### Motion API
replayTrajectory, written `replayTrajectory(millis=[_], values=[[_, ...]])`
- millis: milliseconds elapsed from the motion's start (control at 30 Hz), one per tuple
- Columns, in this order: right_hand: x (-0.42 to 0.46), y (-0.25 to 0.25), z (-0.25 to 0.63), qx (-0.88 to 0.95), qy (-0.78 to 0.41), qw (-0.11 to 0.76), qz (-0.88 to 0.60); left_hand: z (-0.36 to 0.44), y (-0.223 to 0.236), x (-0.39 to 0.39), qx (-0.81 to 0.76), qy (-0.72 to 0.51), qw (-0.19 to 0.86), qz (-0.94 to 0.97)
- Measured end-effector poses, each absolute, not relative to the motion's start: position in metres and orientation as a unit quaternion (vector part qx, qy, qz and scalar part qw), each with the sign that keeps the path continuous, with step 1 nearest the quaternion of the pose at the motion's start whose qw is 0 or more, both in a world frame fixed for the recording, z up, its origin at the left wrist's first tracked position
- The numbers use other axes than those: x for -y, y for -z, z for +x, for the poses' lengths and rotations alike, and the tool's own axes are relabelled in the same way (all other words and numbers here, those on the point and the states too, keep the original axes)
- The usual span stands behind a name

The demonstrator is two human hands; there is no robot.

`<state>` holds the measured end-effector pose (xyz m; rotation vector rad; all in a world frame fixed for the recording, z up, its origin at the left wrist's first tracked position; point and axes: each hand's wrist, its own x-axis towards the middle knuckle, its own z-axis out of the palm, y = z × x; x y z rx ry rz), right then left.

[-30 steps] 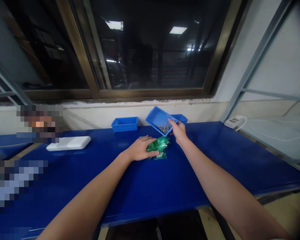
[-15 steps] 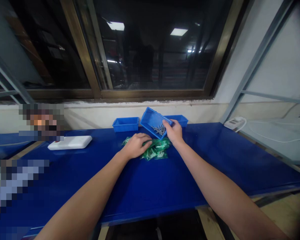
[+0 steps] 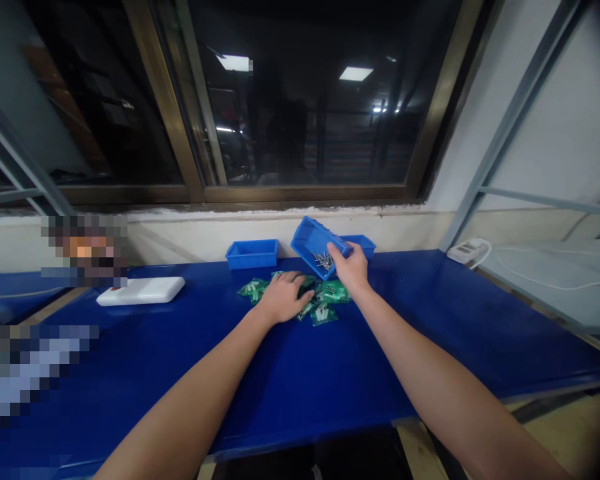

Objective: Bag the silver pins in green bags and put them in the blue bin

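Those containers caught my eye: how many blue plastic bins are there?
3 blue rectangular plastic bins: the left bin, standing on the glossy blue table; the tilted bin in the right hand; and the rear bin, partly blocked, behind it. Others may be hidden.

The blue tabletop (image 3: 330, 380) looked smooth and glossy, the tilted bin (image 3: 309, 239) of smooth plastic, the screws (image 3: 323, 261) inside it of shiny metal, the green packets (image 3: 324, 315) toward the tabletop's back edge of glossy see-through film, and the window frame (image 3: 305, 195) beyond that edge of dully gleaming metal.
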<state>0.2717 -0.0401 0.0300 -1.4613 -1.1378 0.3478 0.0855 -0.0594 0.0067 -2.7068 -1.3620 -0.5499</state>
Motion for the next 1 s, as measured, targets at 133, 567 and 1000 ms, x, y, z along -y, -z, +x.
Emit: replayTrajectory(millis=[133, 567, 1000], values=[[0.038, -0.021, 0.267, 0.501, -0.165, 0.556, -0.642, 0.074, -0.009, 0.058, 0.389, 0.173, 0.003, -0.905], [0.044, -0.015, 0.258, 0.623, -0.106, 0.539, -0.556, 0.047, -0.027, 0.057, 0.385, 0.220, -0.010, -0.896], [0.044, -0.015, 0.263, 0.668, -0.076, 0.544, -0.501, 0.044, -0.018, 0.048, 0.397, 0.254, 0.009, -0.882]])
